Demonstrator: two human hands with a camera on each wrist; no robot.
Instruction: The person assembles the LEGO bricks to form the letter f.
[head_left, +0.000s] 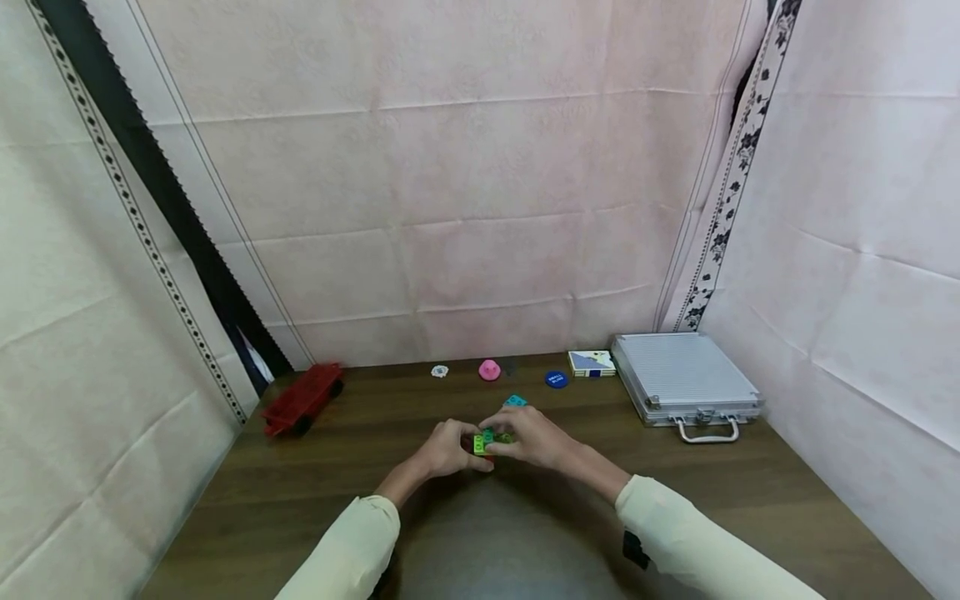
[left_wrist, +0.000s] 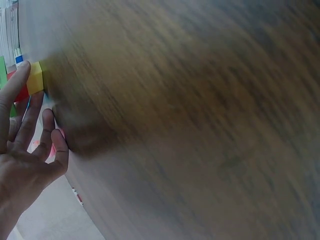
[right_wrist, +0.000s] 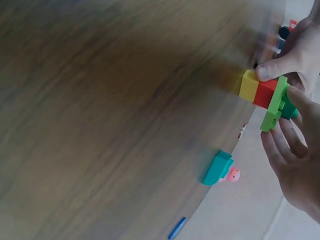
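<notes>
Between both hands, low over the brown table, stands a small stack of toy building blocks. In the right wrist view a yellow block (right_wrist: 248,86) is at its bottom, a red block (right_wrist: 265,93) above it, then a long light green block (right_wrist: 273,107) and a dark green block (right_wrist: 288,107) on top. My left hand (head_left: 447,447) grips the lower blocks, its thumb at the red and yellow ones. With thumb and fingers my right hand (head_left: 534,437) holds the green blocks. A teal block (right_wrist: 218,168) sits on the table beyond my right hand.
A red toy wagon (head_left: 303,402) is at the left edge. Along the back lie a small white piece (head_left: 439,371), a pink toy duck (head_left: 490,370), a blue disc (head_left: 557,379) and a flat box (head_left: 592,362). At the right is a silver case (head_left: 686,379). White cloth hangs around the table.
</notes>
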